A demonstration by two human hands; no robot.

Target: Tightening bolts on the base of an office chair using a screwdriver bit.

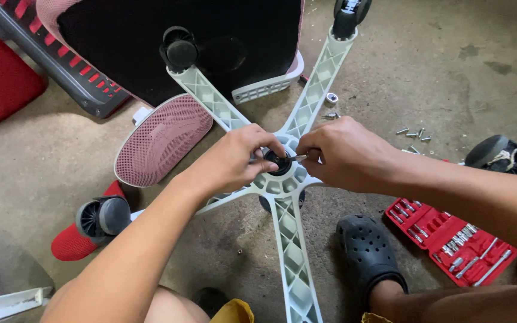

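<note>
Pale grey ribbed plastic five-arm chair base (291, 251) lies upturned on the concrete floor (438, 66) — left hand (234, 160) pinching its black centre hub (280, 162), right hand (339, 152) fingers clamped on a small metal piece (300, 158).

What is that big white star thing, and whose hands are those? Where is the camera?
The camera sits on a person's head and looks down, so the hands are their own. The white star is the upturned base of an office chair, with black wheels on its legs. The left hand and the right hand meet at its black middle hole; the right one pinches a small metal piece. On the concrete floor lie loose screws and a red tool case.
</note>
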